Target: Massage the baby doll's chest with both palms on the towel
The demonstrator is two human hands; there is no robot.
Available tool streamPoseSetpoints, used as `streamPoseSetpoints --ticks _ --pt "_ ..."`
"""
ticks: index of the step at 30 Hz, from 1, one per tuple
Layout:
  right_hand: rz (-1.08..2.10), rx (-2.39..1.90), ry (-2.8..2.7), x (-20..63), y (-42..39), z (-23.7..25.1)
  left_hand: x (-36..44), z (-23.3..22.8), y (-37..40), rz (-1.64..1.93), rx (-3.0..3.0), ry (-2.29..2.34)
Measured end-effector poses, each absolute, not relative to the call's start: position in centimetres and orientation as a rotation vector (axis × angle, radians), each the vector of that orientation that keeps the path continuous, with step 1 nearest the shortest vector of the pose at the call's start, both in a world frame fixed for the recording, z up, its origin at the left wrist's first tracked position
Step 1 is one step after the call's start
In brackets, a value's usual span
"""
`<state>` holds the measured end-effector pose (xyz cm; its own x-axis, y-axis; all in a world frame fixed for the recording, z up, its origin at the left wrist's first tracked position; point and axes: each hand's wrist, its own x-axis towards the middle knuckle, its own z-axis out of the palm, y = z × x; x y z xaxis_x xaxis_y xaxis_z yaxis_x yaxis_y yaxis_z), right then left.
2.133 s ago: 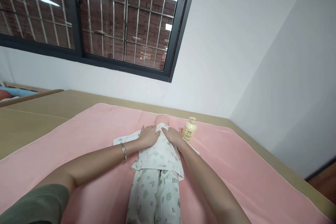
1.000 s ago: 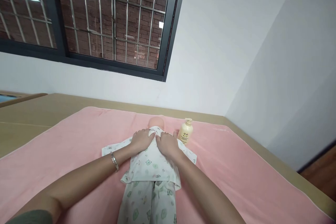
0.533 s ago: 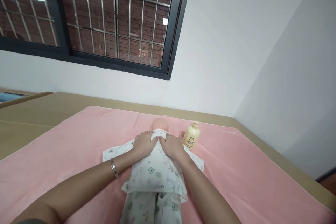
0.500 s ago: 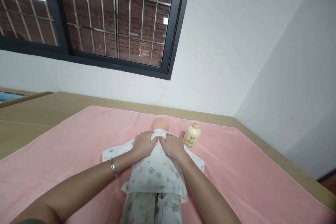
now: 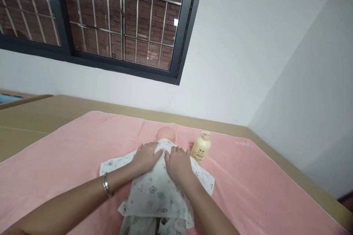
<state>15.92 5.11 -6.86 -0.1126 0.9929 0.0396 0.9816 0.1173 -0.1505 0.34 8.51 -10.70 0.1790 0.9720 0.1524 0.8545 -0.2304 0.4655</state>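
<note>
We find a doll lying face-up on a pink towel, dressed in a white printed shirt, and we take it as our landmark. Our left hand, with a bracelet on its wrist, rests flat and open on the shirt left of the doll's chest, gripping nothing, and our right hand lies likewise flat and open on the shirt right of the chest. A cream pump bottle stands upright just right of the doll's head, near the right hand but apart from it.
</note>
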Motion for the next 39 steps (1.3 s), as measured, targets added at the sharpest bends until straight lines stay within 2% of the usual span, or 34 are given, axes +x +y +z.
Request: streamPoseSetpoints --ticks 4,12,20,29,35,39 --pt "0.083 -1.949 -2.342 15.5 4.3 -7.0 0.1 -10.3 8.7 0.539 2.143 1.771" --pt "0.441 -1.884 -2.218 18.4 7.6 -7.8 1.0 -11.3 6.4 0.553 2.341 1.845" --pt "0.021 -1.936 -2.335 15.1 3.9 -7.0 -0.2 -9.5 8.9 0.485 2.138 1.727" --pt "0.271 -1.897 -2.261 17.7 6.9 -7.3 1.5 -11.5 6.0 0.533 2.373 1.884" --pt "-0.046 -1.972 -2.348 15.8 4.4 -7.0 0.2 -10.3 8.1 0.562 2.232 1.685" --pt "-0.039 -1.93 -2.427 15.5 4.1 -6.5 0.2 -10.0 8.4 0.558 2.204 1.702"
